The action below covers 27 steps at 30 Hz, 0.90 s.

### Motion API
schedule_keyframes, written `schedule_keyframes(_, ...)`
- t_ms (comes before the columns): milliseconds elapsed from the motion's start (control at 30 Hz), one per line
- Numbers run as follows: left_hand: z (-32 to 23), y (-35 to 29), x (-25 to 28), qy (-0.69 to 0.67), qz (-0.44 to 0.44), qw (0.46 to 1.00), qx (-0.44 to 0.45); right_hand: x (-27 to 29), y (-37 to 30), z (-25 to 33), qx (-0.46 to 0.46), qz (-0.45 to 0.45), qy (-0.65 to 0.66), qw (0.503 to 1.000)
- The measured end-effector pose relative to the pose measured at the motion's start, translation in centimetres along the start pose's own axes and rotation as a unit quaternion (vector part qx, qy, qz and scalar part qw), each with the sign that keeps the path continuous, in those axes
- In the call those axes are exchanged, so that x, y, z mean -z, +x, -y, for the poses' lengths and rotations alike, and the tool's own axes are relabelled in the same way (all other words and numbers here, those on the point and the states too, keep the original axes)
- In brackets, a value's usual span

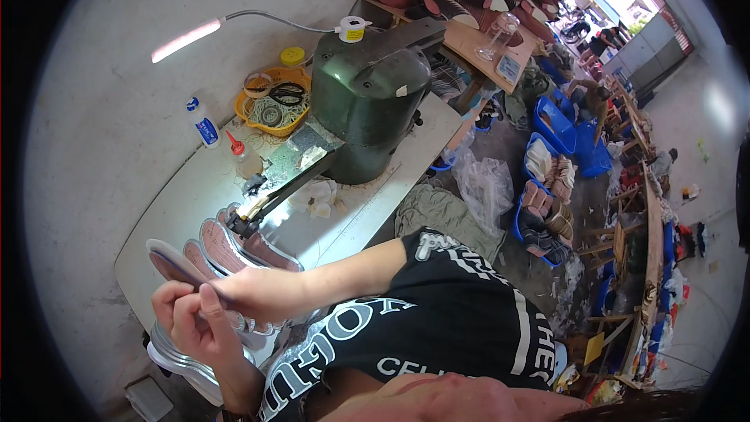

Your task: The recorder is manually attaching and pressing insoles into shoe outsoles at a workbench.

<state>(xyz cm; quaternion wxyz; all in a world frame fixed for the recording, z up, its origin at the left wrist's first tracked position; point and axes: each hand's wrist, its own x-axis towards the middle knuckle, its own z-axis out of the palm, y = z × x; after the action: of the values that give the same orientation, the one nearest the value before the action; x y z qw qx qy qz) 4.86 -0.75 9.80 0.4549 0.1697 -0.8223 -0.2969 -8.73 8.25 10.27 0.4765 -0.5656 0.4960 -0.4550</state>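
both the left hand [187,316] and right hand [246,293], fingers curled, pinch one shoe insole [176,264] raised above the table [156,219].

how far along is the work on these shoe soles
Hard to tell what is finished. Several soles lie fanned out on the table beside the green sewing machine; whether they are sewn cannot be seen. In hand: the left hand and right hand together hold one sole by its edge. Possibly left: a stack of pale soles below the hands.
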Motion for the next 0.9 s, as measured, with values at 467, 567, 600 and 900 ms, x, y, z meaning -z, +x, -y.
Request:
schedule_keyframes(467,3.4,1.3,-6.1,-0.545,-0.009,0.733,0.408,4.2,-2.0,-9.3,0.009,0.029,0.536,0.843)
schedule_keyframes(567,2.6,1.4,-7.2,-0.571,0.048,0.724,0.384,4.2,-1.3,-11.1,0.032,-0.030,0.458,0.888)
schedule_keyframes(600,2.9,1.1,-7.2,-0.572,0.062,0.723,0.383,4.4,-1.0,-10.9,0.045,-0.046,0.419,0.906)
schedule_keyframes(900,4.4,1.0,-8.7,-0.343,-0.013,0.883,0.321,7.3,-2.0,-6.9,-0.148,-0.109,0.088,0.979)
